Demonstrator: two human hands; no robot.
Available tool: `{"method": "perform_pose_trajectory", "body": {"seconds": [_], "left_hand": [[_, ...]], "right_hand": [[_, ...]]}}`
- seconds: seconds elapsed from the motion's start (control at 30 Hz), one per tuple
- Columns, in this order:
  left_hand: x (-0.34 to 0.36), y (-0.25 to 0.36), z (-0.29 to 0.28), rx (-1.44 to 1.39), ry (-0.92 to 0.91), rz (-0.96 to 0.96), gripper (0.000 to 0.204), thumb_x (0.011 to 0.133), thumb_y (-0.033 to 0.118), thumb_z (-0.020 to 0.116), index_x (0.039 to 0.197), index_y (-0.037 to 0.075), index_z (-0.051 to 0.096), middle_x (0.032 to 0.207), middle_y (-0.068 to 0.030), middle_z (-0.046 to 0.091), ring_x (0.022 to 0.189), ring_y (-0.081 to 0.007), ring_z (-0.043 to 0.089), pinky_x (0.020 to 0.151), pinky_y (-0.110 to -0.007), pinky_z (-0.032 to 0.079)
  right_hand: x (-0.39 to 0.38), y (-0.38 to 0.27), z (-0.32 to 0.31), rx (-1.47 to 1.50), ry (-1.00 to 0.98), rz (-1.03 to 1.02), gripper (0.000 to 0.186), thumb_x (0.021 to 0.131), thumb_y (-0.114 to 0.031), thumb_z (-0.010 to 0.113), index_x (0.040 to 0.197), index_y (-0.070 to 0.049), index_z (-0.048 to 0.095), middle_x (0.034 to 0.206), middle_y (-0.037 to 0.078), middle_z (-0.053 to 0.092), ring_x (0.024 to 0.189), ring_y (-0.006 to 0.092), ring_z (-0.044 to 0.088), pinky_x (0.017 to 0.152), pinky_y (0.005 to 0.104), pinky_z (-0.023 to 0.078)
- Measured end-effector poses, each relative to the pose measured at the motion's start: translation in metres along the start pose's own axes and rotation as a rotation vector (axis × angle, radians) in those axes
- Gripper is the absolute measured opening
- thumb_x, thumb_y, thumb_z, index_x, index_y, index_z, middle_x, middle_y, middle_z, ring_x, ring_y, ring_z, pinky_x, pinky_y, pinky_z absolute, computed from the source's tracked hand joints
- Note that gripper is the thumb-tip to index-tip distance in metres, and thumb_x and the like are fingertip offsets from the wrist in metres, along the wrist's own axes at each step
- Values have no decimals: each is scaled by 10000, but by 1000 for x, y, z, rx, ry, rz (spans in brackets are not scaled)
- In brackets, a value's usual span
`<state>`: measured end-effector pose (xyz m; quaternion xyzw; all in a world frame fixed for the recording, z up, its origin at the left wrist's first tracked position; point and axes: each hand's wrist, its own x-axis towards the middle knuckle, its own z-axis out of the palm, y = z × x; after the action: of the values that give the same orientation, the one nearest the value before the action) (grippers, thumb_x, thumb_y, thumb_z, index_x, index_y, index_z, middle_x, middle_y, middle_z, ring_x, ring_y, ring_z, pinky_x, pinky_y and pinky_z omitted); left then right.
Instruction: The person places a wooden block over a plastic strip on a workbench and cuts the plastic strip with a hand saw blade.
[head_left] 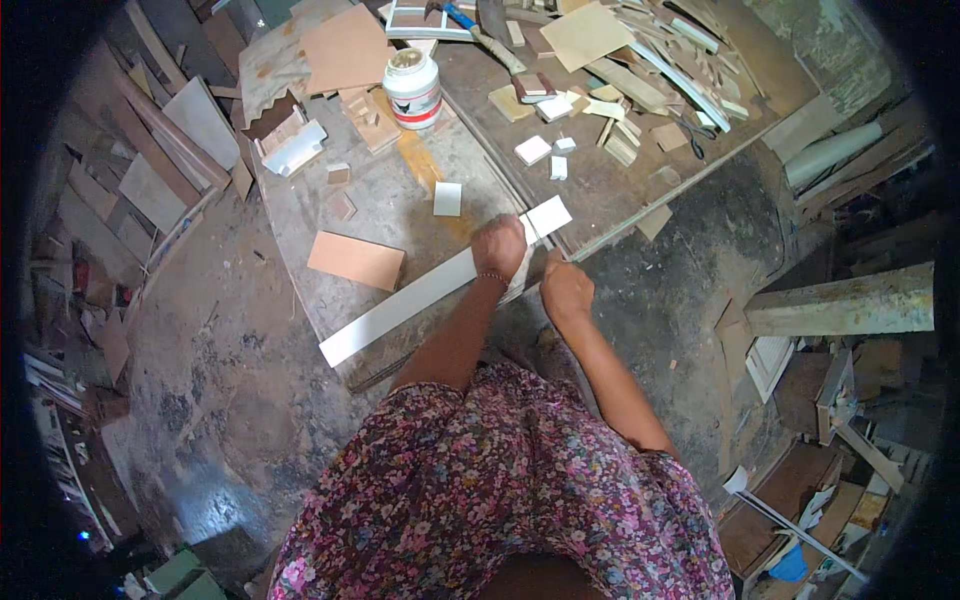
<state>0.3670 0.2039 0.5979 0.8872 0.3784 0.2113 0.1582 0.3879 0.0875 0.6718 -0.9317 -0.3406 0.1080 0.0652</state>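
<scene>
A long white strip lies slantwise across the near part of the worktable, its right end reaching over the gap between two boards. My left hand is closed over the strip near that end and presses it down. A thin dark line crosses the strip just right of these fingers. My right hand is a fist at the table's near edge, below the strip's end; whatever it grips is hidden. Beyond the left hand lies a small white square piece. An orange-tan rectangular piece rests left of the strip.
A white tub with a red band stands farther back. A blue-and-tan-handled hammer, scissors, white blocks and wood offcuts cover the far right. At right, a thick post rises from the littered floor.
</scene>
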Motion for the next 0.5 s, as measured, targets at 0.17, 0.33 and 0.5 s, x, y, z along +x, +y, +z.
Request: {"method": "perform_pose_trajectory", "body": {"seconds": [0.17,0.33,0.5], "left_hand": [[2,0,8,3,48,38,263,812,226,425,621,86,541,612,-109,583,580,-281,576,588,-419,437],[-1,6,2,79,131,28,237,809,214,433,644,91,550,649,-94,573,640,-272,565,679,-439,385],[2,13,-6,63,-2,-93,248,813,226,416,688,89,580,691,-112,597,645,-281,583,639,-439,401]], "right_hand": [[31,-10,3,-7,27,-37,181,809,-128,388,883,-25,517,776,186,609,708,335,608,642,422,477],[24,-4,-3,10,-25,-74,189,819,-138,375,888,-29,512,796,177,611,733,337,607,639,434,478],[13,7,3,-1,-44,-40,178,805,-127,381,875,-27,510,797,187,611,743,339,605,643,436,476]]}}
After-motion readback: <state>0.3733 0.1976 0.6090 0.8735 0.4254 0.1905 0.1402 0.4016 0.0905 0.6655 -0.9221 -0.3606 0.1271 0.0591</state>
